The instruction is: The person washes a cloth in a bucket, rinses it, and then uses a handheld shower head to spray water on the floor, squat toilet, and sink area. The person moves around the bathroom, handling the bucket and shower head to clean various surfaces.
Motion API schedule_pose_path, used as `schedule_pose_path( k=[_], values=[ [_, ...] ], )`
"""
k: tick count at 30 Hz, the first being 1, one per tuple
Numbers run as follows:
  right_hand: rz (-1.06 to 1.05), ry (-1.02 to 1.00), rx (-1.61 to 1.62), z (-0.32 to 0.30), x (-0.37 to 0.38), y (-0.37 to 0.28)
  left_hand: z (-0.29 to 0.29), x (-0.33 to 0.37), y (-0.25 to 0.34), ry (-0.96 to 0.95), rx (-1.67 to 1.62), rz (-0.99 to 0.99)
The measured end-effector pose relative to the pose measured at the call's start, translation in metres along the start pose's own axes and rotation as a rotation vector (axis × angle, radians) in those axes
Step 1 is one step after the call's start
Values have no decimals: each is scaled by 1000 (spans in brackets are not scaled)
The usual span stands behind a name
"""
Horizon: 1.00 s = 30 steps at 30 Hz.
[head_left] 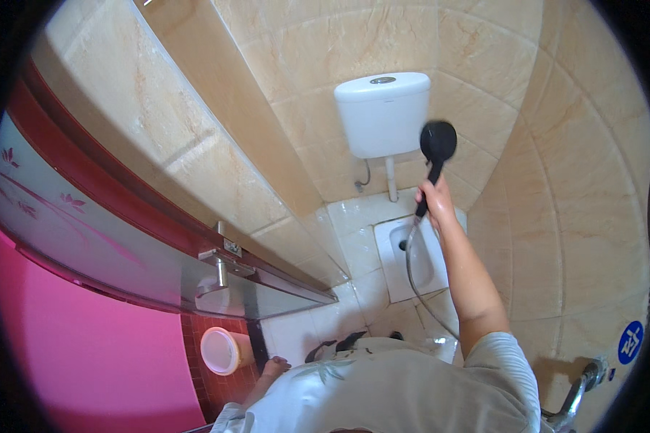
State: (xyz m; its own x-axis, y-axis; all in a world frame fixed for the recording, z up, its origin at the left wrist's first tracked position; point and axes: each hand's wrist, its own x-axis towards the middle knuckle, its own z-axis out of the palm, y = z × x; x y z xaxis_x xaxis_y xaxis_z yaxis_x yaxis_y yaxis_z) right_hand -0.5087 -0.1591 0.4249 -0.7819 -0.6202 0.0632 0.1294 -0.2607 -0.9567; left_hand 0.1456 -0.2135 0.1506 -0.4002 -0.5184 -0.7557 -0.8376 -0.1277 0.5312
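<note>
My right hand [435, 201] is closed around the handle of a black shower head [438, 142], held out upright in front of the white toilet cistern [383, 108]. From the handle's lower end a grey flexible hose [410, 268] curves down toward my body. Beneath that hand lies a white squat toilet pan [425, 268] set in the floor, partly covered by my forearm. My left hand [276, 366] hangs low beside my body, nearest the doorway; its fingers show too small to make out how they are bent.
At left stands a red-framed frosted glass door [94, 195] with a metal handle [222, 273]. Beyond it, a pale plastic bucket [227, 351] sits on red tiles. A chrome fixture [581, 390] juts from the right wall, near a round blue sticker [630, 342]. White floor tiles [354, 234] look wet.
</note>
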Motion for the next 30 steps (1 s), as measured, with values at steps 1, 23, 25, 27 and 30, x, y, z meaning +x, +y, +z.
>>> schedule_pose_path(
  k=[1,23,25,27,30],
  values=[
    [-57,-59,32,22,7,-19,7,-5,9,73,-130,-67],
    [158,-527,-93,39,-79,43,37,-71,16,191,142,-102],
    [219,-457,-137,19,-93,72,32,-72,43,205,-112,-75],
    [246,-391,-194,3,-100,104,30,-67,39,220,-437,32],
    [246,-239,-426,-34,-99,145,34,-64,93,202,-408,-60]
  ],
)
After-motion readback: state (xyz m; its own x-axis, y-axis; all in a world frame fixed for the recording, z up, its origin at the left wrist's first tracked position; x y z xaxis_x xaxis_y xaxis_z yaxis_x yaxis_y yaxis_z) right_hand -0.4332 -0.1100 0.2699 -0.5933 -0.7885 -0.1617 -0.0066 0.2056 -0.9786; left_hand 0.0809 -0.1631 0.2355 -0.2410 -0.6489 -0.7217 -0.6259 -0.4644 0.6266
